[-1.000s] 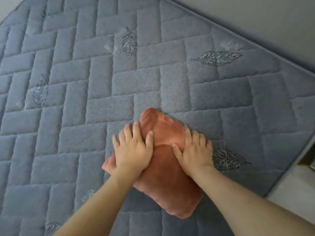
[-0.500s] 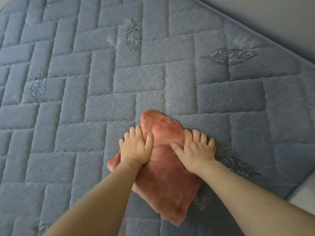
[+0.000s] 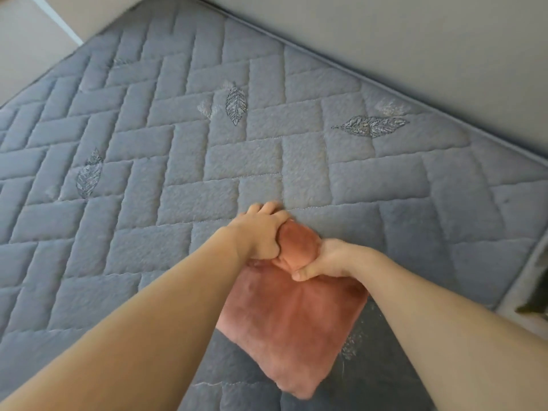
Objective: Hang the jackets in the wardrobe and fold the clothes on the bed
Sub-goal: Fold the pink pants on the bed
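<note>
Orange cloth [image 3: 292,324] gripped at far end by both hands [image 3: 293,247].

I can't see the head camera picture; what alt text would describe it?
Two bare hands, left hand and right hand, grip the far end of a folded rust-orange garment lying on a grey quilted bed cover stitched with leaves.

Plain grey wall [image 3: 415,40] well beyond the fingers [image 3: 264,207], pale panel [image 3: 29,40] far off to their left, light floor strip [image 3: 516,295] out right, small dark blurred object [image 3: 533,304] on it
</note>
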Available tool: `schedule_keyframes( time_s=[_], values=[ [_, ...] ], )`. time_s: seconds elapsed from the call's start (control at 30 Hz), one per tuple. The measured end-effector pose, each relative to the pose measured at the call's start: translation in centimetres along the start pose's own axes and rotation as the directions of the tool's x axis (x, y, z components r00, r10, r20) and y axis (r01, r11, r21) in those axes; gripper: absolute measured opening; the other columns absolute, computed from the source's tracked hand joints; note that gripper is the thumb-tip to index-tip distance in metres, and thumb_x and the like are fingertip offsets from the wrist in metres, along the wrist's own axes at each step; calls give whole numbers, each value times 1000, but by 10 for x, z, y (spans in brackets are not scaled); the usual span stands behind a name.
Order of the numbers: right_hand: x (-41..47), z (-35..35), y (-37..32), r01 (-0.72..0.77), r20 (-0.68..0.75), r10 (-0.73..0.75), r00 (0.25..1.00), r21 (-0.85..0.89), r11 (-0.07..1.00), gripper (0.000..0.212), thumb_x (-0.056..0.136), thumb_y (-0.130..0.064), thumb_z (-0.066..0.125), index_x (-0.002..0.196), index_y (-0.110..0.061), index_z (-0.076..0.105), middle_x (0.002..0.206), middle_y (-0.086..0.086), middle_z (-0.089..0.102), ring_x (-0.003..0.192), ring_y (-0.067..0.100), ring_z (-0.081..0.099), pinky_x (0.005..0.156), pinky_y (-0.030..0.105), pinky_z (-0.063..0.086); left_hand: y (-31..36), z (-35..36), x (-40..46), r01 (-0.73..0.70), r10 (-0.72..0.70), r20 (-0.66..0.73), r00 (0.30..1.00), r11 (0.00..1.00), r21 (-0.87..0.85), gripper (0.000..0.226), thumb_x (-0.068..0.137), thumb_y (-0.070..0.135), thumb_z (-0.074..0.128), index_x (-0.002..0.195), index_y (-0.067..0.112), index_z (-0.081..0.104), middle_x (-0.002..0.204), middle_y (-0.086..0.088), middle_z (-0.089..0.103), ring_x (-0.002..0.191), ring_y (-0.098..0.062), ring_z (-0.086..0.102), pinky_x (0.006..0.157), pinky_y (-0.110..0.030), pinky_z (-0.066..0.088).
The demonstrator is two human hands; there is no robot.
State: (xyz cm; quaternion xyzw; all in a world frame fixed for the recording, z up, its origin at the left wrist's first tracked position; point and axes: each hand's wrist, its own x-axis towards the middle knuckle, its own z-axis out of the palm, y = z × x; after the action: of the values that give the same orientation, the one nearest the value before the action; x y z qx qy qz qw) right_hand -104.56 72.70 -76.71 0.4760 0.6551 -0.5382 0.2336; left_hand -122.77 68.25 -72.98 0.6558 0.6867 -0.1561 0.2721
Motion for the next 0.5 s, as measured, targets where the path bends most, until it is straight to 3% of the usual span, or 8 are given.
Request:
schedule_keyframes(
  time_s=[0.07,0.13,0.23,0.3,0.4,0.5],
  values=[
    [-16,9,7,67,-12,-66,998,123,990,86,49,-48,91,126,-23,63,119,-3,67,109,18,62,102,38,46,11,-3,-14,33,-41,88,995,994,100,81,72,29,62,146,33,31,153,6,22,141,-28,20,116,-58,11],
    [-32,19,10,91,-14,-90,996,138,986,78,49,-44,91,121,-27,66,112,-7,69,105,15,63,101,37,47,23,-7,-30,5,-40,131,991,966,257,82,70,38,66,146,29,34,148,6,30,141,-25,20,113,-66,-3],
    [-57,34,2,133,-32,-130,991,124,983,61,51,-38,90,109,-28,72,101,-9,72,96,13,67,96,35,51,35,-18,-61,-13,-64,154,986,892,451,83,68,51,69,141,25,41,138,4,45,135,-24,31,113,-67,-6],
    [-80,39,-6,154,-72,-150,986,53,987,43,53,-35,91,90,-25,73,89,-8,72,85,11,68,85,30,54,40,-25,-89,-19,-47,117,992,862,507,71,72,51,65,136,25,48,134,4,49,135,-25,31,114,-64,-8],
    [-141,35,-22,163,-125,-180,976,-135,977,32,54,-37,90,73,-25,67,78,-9,69,74,10,65,65,23,49,48,-40,-141,-62,26,82,996,878,475,65,73,48,62,132,21,52,137,3,49,145,-28,17,116,-58,-14],
    [-235,19,-38,134,-226,-226,947,-362,923,44,56,-44,86,91,-24,68,93,-2,71,86,19,67,75,29,54,81,-82,-199,-99,99,16,995,956,276,73,67,47,74,129,25,44,132,1,51,142,-24,25,119,-50,-7]
  ],
)
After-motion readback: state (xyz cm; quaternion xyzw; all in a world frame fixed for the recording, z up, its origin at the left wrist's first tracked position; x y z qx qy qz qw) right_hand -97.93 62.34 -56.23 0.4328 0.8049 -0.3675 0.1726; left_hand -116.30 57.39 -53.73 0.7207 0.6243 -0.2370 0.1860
